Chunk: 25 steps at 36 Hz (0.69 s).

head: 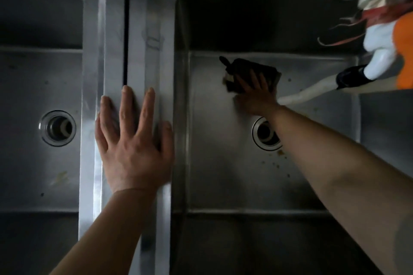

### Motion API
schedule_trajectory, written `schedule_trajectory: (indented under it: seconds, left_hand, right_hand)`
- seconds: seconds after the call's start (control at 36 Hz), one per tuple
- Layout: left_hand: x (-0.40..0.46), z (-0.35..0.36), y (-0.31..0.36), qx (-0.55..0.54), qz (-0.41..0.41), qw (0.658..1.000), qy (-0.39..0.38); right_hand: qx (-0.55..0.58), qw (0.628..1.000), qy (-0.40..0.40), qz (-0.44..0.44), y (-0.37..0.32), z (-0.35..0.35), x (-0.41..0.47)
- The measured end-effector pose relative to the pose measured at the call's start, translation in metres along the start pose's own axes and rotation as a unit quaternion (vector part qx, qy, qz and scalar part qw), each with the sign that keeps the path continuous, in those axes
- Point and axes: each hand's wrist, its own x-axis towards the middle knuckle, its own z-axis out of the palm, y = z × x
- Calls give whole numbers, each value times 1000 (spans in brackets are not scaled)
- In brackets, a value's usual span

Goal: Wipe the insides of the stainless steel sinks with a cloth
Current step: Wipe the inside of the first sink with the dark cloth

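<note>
Pressing a dark cloth (252,73) flat under straight fingers, the right hand (254,94) works the right sink (214,163) floor beyond its drain (266,133); left hand (134,140) rests flat, fingers released, on the divider (116,29) beside the left sink (26,96).

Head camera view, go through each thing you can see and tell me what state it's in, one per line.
Right sink: unplugged, crumbs by its drain.
Left sink: drain open, a few spots on the floor.
Cloth: flat on the right sink's floor, under the right hand.
Right hand: fingers spread, pressing the cloth.
Left hand: flat, resting on the divider.
Hose: draped into the right sink.
</note>
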Motion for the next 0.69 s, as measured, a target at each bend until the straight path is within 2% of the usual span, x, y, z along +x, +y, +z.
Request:
schedule_trajectory:
  seconds: [0.17, 0.31, 0.36, 0.42, 0.53, 0.61, 0.69]
  left_hand:
    - [0, 1, -1, -3, 1, 1000, 11]
    - [0, 1, -1, -9, 2, 1000, 17]
    - [-1, 1, -2, -11, 5, 1000, 17]
    - [-1, 0, -2, -13, 5, 1000, 18]
    - [-3, -8, 4, -23, -10, 1000, -2]
    - [-3, -16, 8, -30, -21, 999, -35]
    - [-2, -23, 18, -56, -40, 997, -47]
  right_hand:
    - [5, 1000, -6, -24, -10, 16, -24]
    - [-85, 989, -41, -115, -8, 94, -128]
    - [-92, 983, -98, -124, 2, 122, -165]
    - [-77, 979, -158, -105, 17, 138, -192]
    - [7, 966, -256, -12, 46, 143, -225]
    - [53, 963, -260, 42, 63, 137, -236]
    - [112, 961, -231, 107, 77, 135, -237]
